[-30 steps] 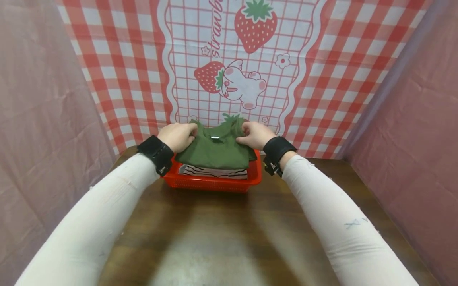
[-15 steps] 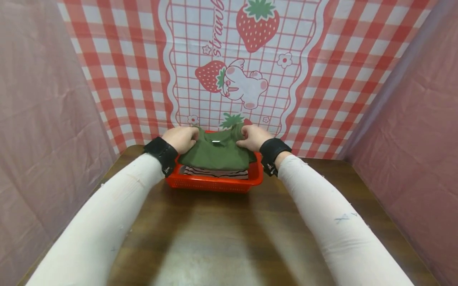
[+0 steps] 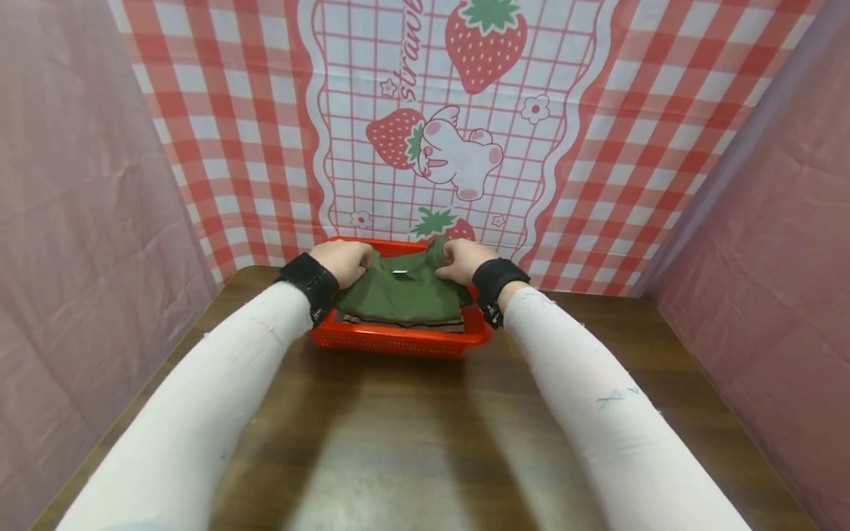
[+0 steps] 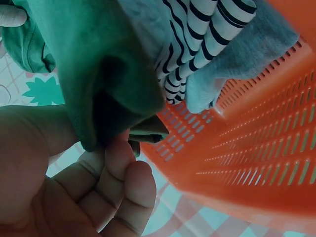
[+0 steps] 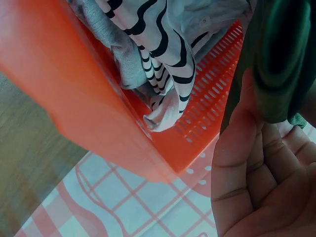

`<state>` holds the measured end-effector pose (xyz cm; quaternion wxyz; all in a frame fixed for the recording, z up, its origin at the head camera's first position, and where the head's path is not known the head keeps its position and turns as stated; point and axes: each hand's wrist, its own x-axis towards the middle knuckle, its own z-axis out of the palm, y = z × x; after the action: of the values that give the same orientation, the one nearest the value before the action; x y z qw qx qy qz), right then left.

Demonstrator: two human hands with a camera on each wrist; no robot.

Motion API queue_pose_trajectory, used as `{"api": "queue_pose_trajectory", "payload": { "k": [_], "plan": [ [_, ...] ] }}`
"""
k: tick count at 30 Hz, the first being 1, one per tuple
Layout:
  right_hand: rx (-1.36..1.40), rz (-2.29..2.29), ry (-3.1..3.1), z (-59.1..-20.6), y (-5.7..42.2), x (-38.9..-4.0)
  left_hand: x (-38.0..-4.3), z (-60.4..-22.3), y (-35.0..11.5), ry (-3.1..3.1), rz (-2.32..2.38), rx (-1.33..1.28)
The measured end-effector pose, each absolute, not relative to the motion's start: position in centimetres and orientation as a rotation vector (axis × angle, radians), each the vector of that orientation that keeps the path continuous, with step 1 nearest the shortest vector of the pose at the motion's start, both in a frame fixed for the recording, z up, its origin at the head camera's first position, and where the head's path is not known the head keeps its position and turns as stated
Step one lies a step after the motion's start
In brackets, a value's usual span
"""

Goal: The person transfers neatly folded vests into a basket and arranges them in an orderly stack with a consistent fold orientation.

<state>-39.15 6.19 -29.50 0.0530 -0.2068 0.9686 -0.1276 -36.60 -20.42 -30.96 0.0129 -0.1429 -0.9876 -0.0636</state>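
Observation:
A folded green shirt (image 3: 401, 293) lies on top of a pile of clothes in a red plastic basket (image 3: 398, 339) at the table's far edge. My left hand (image 3: 344, 262) grips the shirt's far left corner, with the green cloth (image 4: 94, 84) pinched between thumb and curled fingers. On the far right corner my right hand (image 3: 461, 260) holds the green fabric (image 5: 281, 59) the same way. A black-and-white striped garment (image 4: 197, 44) and a grey one (image 4: 237, 64) lie under the shirt inside the basket.
The basket stands on a dark wooden table (image 3: 412, 442). A red checked strawberry cloth (image 3: 432, 125) hangs right behind it. Pink sheets (image 3: 80, 221) close in both sides.
Both hands have lowered the green shirt onto the pile in the basket. The basket's far rim now shows behind the hands.

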Motion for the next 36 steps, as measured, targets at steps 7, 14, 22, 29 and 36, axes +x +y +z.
{"api": "queue_pose_trajectory", "payload": {
  "k": [7,14,22,29,36],
  "plan": [
    [-0.622,-0.373,2.951,-29.9,5.9,-39.5,-37.1,-31.2,-20.6,-3.110,-0.227,-0.427],
    [-0.594,-0.366,2.944,-30.4,5.7,-39.9,-41.3,-34.6,-22.0,-3.085,-0.214,-0.507],
    [-0.588,-0.345,2.919,-30.9,5.8,-40.3,-43.6,-36.5,-21.9,-3.146,-0.194,-0.482],
    [-0.659,-0.366,2.868,-37.2,7.7,-48.3,-38.2,-32.6,-20.4,-3.223,-0.214,-0.504],
    [-0.648,-0.302,2.832,-41.7,8.8,-54.7,-36.8,-31.5,-20.0,-3.252,-0.217,-0.532]
  ]
}}
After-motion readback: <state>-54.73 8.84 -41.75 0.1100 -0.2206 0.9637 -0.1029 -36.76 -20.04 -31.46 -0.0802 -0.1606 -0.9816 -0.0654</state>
